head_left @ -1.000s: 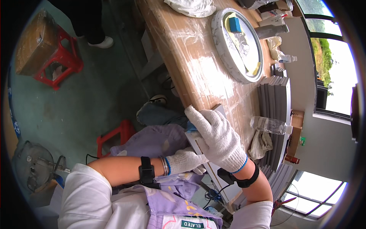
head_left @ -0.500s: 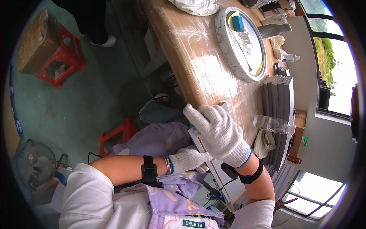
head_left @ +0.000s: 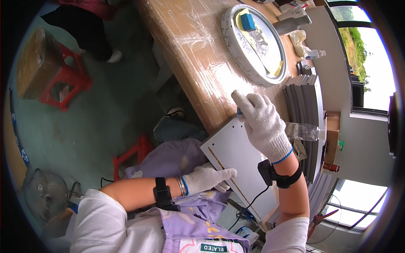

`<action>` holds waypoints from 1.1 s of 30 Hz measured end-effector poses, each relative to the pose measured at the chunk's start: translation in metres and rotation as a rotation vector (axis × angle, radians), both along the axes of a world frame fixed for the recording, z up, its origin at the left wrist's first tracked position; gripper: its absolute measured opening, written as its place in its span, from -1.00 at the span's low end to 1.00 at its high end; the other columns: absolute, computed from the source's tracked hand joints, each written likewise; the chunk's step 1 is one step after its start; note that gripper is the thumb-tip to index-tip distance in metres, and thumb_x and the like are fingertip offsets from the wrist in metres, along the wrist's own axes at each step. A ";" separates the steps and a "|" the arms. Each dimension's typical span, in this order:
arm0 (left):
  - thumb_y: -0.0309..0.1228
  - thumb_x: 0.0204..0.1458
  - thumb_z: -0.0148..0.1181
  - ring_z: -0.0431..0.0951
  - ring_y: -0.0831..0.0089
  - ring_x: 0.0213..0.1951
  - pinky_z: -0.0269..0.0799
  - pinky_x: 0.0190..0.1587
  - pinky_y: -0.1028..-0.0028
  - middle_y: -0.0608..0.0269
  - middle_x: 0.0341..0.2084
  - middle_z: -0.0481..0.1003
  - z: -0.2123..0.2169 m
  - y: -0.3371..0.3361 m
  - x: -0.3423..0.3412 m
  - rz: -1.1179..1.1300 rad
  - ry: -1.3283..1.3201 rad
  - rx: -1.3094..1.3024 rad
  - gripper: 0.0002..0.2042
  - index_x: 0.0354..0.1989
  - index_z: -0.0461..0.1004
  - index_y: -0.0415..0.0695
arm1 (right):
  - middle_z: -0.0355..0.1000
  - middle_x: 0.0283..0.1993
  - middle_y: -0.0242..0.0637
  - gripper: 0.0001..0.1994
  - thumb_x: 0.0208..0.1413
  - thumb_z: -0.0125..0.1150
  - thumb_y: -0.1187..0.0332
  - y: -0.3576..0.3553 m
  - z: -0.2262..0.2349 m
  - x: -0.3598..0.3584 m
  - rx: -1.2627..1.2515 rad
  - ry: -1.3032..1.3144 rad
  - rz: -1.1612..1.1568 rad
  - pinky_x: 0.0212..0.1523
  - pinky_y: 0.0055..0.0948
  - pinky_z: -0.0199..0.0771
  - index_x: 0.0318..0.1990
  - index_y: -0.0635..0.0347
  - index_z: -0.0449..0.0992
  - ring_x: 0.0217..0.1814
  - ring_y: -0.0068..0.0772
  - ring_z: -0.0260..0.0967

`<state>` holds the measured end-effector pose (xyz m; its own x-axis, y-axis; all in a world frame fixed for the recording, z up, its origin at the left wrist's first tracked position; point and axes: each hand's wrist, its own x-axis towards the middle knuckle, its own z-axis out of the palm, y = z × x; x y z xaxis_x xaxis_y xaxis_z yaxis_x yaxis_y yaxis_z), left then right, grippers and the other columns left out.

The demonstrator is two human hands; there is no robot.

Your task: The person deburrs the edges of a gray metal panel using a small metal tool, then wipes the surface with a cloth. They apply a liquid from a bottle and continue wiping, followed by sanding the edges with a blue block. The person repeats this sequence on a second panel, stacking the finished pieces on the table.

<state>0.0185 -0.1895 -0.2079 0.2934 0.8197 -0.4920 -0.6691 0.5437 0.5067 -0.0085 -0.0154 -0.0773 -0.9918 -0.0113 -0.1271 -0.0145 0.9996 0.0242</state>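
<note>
Drilled light-grey panel (head_left: 234,149) lies centre-frame, long axis upper left to lower right. My left hand (head_left: 209,179) grips its left edge; my right hand (head_left: 263,122), nearer its top end, clenches a mostly hidden blue piece (head_left: 239,112).

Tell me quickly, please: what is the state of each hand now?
Left hand: at the edge of the white panel; whether closed cannot be told.
Right hand: closed on a small blue thing, mostly hidden.

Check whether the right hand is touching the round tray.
Apart. The head view shows bare tabletop between the gloved right hand and the round tray.
</note>
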 end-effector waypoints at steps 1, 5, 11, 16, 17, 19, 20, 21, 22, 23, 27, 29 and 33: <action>-0.03 0.21 0.21 0.66 0.35 -0.24 0.60 -0.36 0.42 0.07 -0.30 0.59 -0.001 0.000 0.001 0.033 0.002 0.008 -0.54 -0.02 0.48 -0.24 | 0.36 -0.25 -0.12 -0.50 -0.03 0.21 0.54 0.011 0.000 -0.002 0.082 0.069 -0.037 -0.14 -0.12 0.44 0.16 0.15 0.40 -0.15 0.00 0.37; -0.11 0.21 0.25 0.68 0.32 -0.29 0.67 -0.21 0.40 0.00 -0.33 0.61 -0.010 0.001 0.007 0.095 -0.057 0.007 -0.55 -0.08 0.49 -0.37 | 0.40 -0.17 -0.08 -0.51 -0.02 0.23 0.53 -0.007 0.008 0.001 -0.308 0.022 -0.037 -0.08 -0.10 0.44 0.15 0.11 0.42 -0.08 0.01 0.38; -0.10 0.22 0.22 0.66 0.32 -0.22 0.63 -0.24 0.38 0.03 -0.26 0.59 -0.018 -0.001 0.013 0.116 -0.110 0.032 -0.57 -0.06 0.51 -0.30 | 0.45 -0.10 -0.13 -0.46 0.03 0.14 0.63 0.032 -0.002 -0.004 0.050 0.076 -0.229 -0.01 -0.14 0.47 0.23 0.09 0.42 0.01 -0.02 0.42; -0.16 0.24 0.23 0.67 0.30 -0.19 0.66 -0.12 0.36 0.01 -0.23 0.59 -0.007 0.000 0.002 0.080 -0.089 0.019 -0.59 -0.01 0.49 -0.33 | 0.43 0.07 -0.08 -0.50 0.08 0.18 0.48 0.039 -0.006 0.028 -0.458 0.146 -0.407 0.13 -0.21 0.44 0.25 0.09 0.42 0.15 0.03 0.39; -0.17 0.24 0.22 0.67 0.30 -0.19 0.66 -0.12 0.36 0.01 -0.23 0.59 -0.007 0.000 0.003 0.086 -0.103 0.025 -0.59 -0.01 0.49 -0.33 | 0.42 0.11 -0.08 -0.50 0.08 0.18 0.48 0.038 -0.008 0.032 -0.465 0.146 -0.418 0.15 -0.20 0.43 0.24 0.09 0.42 0.17 0.03 0.38; -0.18 0.25 0.21 0.66 0.29 -0.18 0.65 -0.10 0.36 0.02 -0.21 0.58 -0.006 0.000 0.003 0.087 -0.112 0.011 -0.60 0.00 0.49 -0.33 | 0.39 0.19 -0.07 -0.50 0.08 0.18 0.48 0.033 -0.012 0.037 -0.482 0.147 -0.436 0.20 -0.20 0.39 0.24 0.08 0.43 0.22 0.03 0.36; -0.19 0.26 0.20 0.66 0.29 -0.17 0.64 -0.08 0.35 0.02 -0.20 0.58 -0.004 0.000 0.003 0.084 -0.107 -0.008 -0.61 0.00 0.49 -0.33 | 0.36 0.25 -0.05 -0.50 0.10 0.18 0.46 0.035 -0.012 0.042 -0.479 0.139 -0.427 0.25 -0.15 0.36 0.25 0.09 0.41 0.26 0.07 0.33; -0.20 0.26 0.20 0.66 0.28 -0.16 0.63 -0.07 0.35 0.03 -0.19 0.58 -0.002 0.000 0.001 0.081 -0.102 -0.026 -0.62 0.00 0.49 -0.33 | 0.36 0.24 -0.05 -0.50 0.10 0.18 0.45 0.032 -0.009 0.046 -0.468 0.110 -0.471 0.25 -0.14 0.35 0.26 0.09 0.41 0.26 0.07 0.33; -0.21 0.26 0.20 0.66 0.28 -0.16 0.63 -0.06 0.35 0.03 -0.18 0.58 -0.001 0.000 0.001 0.077 -0.105 -0.033 -0.62 0.00 0.49 -0.33 | 0.37 0.23 -0.05 -0.50 0.11 0.19 0.43 0.029 -0.003 0.050 -0.457 0.074 -0.510 0.25 -0.13 0.35 0.26 0.10 0.40 0.26 0.07 0.34; -0.22 0.27 0.19 0.65 0.27 -0.15 0.62 -0.05 0.35 0.04 -0.17 0.58 -0.001 0.001 0.000 0.074 -0.108 -0.041 -0.63 0.00 0.49 -0.33 | 0.38 0.23 -0.05 -0.50 0.12 0.19 0.41 0.027 0.000 0.052 -0.446 0.037 -0.547 0.25 -0.12 0.35 0.26 0.11 0.39 0.26 0.07 0.34; -0.24 0.27 0.19 0.65 0.26 -0.13 0.61 -0.05 0.35 0.04 -0.15 0.57 0.008 0.003 -0.004 0.073 -0.118 -0.040 -0.64 0.00 0.49 -0.34 | 0.42 0.18 -0.06 -0.52 0.14 0.20 0.33 0.020 -0.014 0.051 -0.503 0.180 -0.685 0.21 -0.14 0.39 0.25 0.11 0.39 0.22 0.04 0.38; -0.26 0.27 0.19 0.65 0.25 -0.14 0.62 -0.06 0.35 0.03 -0.13 0.56 0.006 0.002 -0.002 0.078 -0.113 -0.049 -0.65 0.01 0.48 -0.35 | 0.44 0.16 -0.07 -0.53 0.15 0.20 0.30 0.020 -0.019 0.041 -0.508 0.205 -0.702 0.19 -0.15 0.40 0.23 0.12 0.40 0.21 0.03 0.40; -0.30 0.27 0.18 0.65 0.25 -0.16 0.63 -0.07 0.36 0.02 -0.12 0.56 0.000 0.002 0.000 0.097 -0.138 -0.052 -0.66 0.02 0.46 -0.36 | 0.48 0.08 0.00 -0.55 0.16 0.19 0.42 0.025 -0.015 0.048 -0.442 0.230 -0.662 0.16 -0.28 0.44 0.22 0.20 0.41 0.12 -0.12 0.49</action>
<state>0.0189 -0.1879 -0.2078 0.2817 0.8219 -0.4950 -0.7811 0.4961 0.3793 0.0394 0.0099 -0.0926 -0.8117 0.5827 -0.0409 0.5377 0.7179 -0.4421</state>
